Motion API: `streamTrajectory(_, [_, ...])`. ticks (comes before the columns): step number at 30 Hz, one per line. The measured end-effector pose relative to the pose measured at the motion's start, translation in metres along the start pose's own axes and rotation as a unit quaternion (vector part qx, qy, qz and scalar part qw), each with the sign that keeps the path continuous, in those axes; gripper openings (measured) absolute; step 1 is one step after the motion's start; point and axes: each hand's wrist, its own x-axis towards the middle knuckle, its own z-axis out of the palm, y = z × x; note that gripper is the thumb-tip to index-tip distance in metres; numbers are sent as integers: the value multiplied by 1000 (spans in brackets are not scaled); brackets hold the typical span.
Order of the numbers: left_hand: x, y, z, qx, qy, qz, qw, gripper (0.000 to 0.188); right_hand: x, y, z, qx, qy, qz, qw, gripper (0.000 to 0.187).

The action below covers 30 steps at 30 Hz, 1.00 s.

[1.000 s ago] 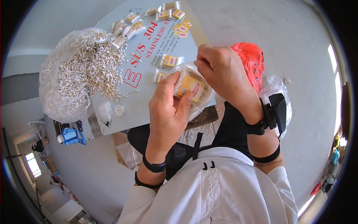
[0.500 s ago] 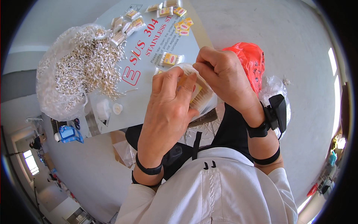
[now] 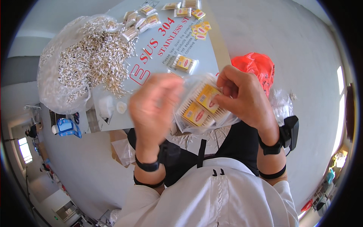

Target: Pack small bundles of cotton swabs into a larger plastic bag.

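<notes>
A clear plastic bag (image 3: 220, 118) with small packs of cotton swabs in it, each with a yellow label, is held up over the table's near edge. My right hand (image 3: 247, 99) pinches the bag's right side between thumb and fingers. To the left of the bag, my left hand (image 3: 154, 108) is off it, its fingers smeared by motion. Just beyond the bag, a pack of cotton swabs (image 3: 185, 64) lies on the table (image 3: 159, 51).
At the left, a big clear bag (image 3: 48, 85) spills loose cotton swabs (image 3: 96, 56). More swab packs (image 3: 141, 22) and yellow labels (image 3: 200, 29) lie at the far side. A red plastic bag (image 3: 257, 66) stands right of the table; a blue pack (image 3: 68, 126) is at the near left.
My left hand has let go of the clear bag and moved left. The bag has turned so that two yellow labels show, and my right hand now grips its right side.
</notes>
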Motion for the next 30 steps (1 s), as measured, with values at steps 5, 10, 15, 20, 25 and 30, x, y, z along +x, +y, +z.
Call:
streamTrajectory(5, [51,-154,-12,115,-63,-166,977,19,-5,-4,2,-5,6,-9,1000,24])
streamTrajectory(10, [73,-195,52,279,-136,121,943,36,-9,-6,3,-17,5,-2,1000,26])
streamTrajectory(15, [99,-188,70,356,-325,9,876,44,-8,-2,3,-6,16,2,1000,26])
streamTrajectory(20, [100,-204,47,263,-354,-74,895,36,-8,-4,7,-14,27,-13,999,25])
streamTrajectory(25, [85,-181,16,138,-176,-163,961,36,-9,-1,8,-28,42,-21,998,25])
streamTrajectory(30, [62,-152,-20,-34,-87,-143,985,35,-8,0,12,-42,51,-35,997,24])
